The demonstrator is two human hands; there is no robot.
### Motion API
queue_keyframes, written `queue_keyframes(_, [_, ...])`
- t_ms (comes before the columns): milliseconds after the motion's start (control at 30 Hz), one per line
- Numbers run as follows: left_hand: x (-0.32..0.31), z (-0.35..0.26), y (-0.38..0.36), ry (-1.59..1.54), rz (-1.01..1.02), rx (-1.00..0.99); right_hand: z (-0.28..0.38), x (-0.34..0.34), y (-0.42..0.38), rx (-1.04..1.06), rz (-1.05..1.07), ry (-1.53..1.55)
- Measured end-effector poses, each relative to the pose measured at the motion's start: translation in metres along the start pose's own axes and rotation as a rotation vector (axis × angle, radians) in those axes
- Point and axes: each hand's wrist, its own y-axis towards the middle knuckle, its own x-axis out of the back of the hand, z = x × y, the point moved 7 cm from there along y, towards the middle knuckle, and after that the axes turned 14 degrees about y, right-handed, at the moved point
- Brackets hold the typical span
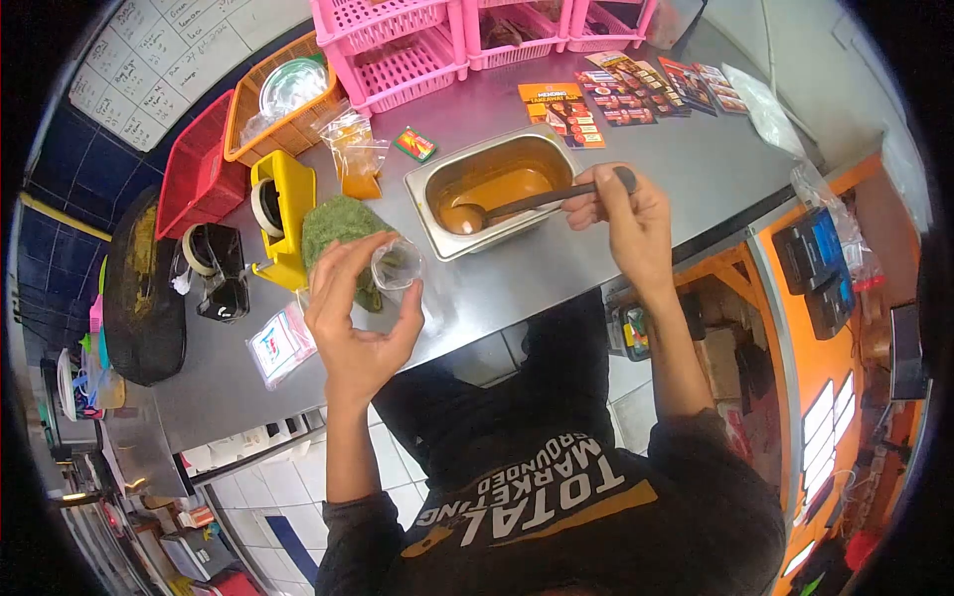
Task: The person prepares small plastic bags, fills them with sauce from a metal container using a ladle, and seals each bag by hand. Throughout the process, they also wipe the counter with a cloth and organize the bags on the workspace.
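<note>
In the head view, my left hand (360, 320) grips a small clear plastic cup (397, 265) by its sides, its mouth facing up toward me. My right hand (628, 221) is closed around the handle of a dark ladle (537, 201). The ladle's bowl rests inside a rectangular metal container (430, 214), in an orange-brown sauce (512, 187). A green cloth (333, 226) lies on the counter just behind my left hand. I cannot make out whether anything is in the cup.
A steel counter (477, 308) carries a yellow tape dispenser (291, 214), a knotted bag of orange sauce (359, 169), and printed menus (561, 112). Orange (238, 129) and red baskets (206, 149) stand at left. Pink racks (407, 79) line the back.
</note>
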Motion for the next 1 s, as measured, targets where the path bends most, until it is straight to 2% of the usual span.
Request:
queue_keyframes(167, [-0.008,0.010,0.006,-0.128,0.075,0.080,-0.015,0.026,0.008,-0.165,-0.177,0.147])
queue_keyframes(300, [-0.018,0.012,0.018,-0.281,0.052,0.183,-0.025,0.041,0.014,-0.260,-0.241,0.269])
queue_keyframes(600, [-0.043,0.009,0.054,-0.439,0.034,0.188,0.015,0.058,0.037,-0.114,-0.313,0.307])
queue_keyframes(1000, [-0.072,0.003,0.068,-0.375,0.062,0.231,0.075,0.027,0.052,0.047,-0.146,0.240])
